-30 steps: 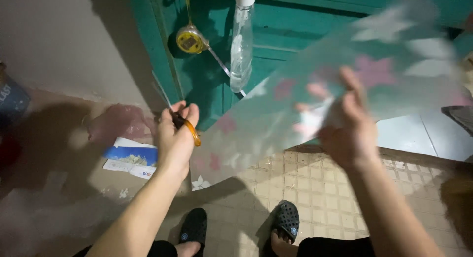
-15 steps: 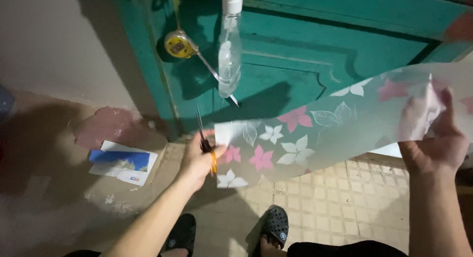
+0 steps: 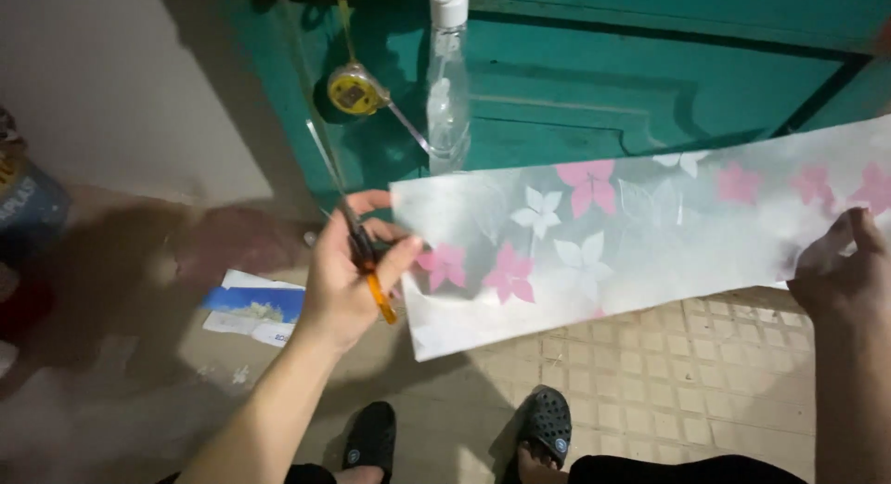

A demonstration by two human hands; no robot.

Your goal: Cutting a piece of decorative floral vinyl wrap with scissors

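teal door, spray bottle, tape measure

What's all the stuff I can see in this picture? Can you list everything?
Film sheet: one, frosted with pink and white flowers, stretched between both hands.
Scissors: one, orange handle, in left hand.
Tape measure: one, yellow, hanging on door.
Spray bottle: one, clear, hanging on door.
Door: one, teal, ahead.
Leaflet: one, blue and white, on floor.
Tiled floor: beige, below.
Sandals: two, black, on feet.
Left hand: grips scissors and sheet edge.
Right hand: holds sheet's other end.
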